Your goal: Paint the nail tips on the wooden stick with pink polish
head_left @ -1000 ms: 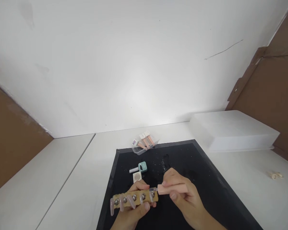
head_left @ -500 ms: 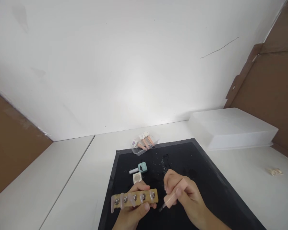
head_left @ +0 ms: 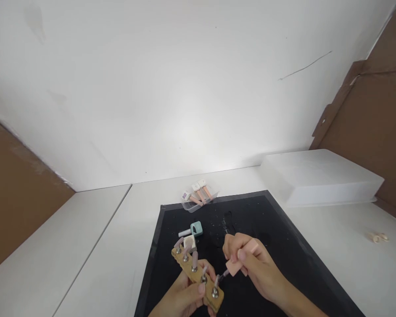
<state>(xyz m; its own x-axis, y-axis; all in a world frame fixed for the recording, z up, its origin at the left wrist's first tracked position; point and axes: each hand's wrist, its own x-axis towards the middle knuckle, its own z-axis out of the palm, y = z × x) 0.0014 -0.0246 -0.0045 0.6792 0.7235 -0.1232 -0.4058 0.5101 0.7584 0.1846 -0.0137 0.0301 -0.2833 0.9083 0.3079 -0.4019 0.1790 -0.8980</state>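
Observation:
My left hand (head_left: 188, 294) grips a yellowish strip (head_left: 195, 274) that carries several metal studs, each topped with a pale pinkish nail tip (head_left: 194, 259). The strip slants down to the right. Between the fingers of my right hand (head_left: 251, 264) is a pink-handled brush (head_left: 242, 258). Its dark bristle end is at the nail tip nearest my right hand, touching or very close. Just beyond the strip's far end sits a small square white jar (head_left: 189, 242). A teal bottle with a white cap (head_left: 196, 228) lies behind that.
Several white bottles with pink caps lie in a clear tray (head_left: 193, 208) behind the black mat (head_left: 251, 211). A translucent white bin (head_left: 323, 178) stands at the back right. Small beige rings (head_left: 378, 237) lie at the far right. Brown cardboard (head_left: 376, 119) borders the right side.
The strip has turned from nearly level to a steep slant, its nail tips now pointing upward. The brush end has come from beside the strip to its nearest nail tip.

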